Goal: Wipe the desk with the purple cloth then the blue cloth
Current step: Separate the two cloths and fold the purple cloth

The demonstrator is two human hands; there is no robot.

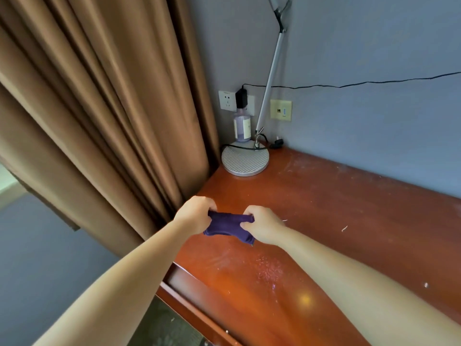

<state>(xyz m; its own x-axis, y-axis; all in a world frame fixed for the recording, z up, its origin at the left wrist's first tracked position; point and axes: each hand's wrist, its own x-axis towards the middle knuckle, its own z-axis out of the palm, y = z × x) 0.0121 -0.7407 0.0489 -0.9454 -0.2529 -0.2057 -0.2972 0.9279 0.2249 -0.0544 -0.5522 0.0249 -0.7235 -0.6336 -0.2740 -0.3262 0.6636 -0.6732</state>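
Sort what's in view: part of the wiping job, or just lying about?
Job: purple cloth, held by left hand and right hand; desk.
Lying about: lamp, bottle, charger, curtain.

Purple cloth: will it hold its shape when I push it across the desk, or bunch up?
The purple cloth sags between the left hand and right hand, so it is probably floppy and light. Pushed across the desk, it will likely bunch unless pressed flat.
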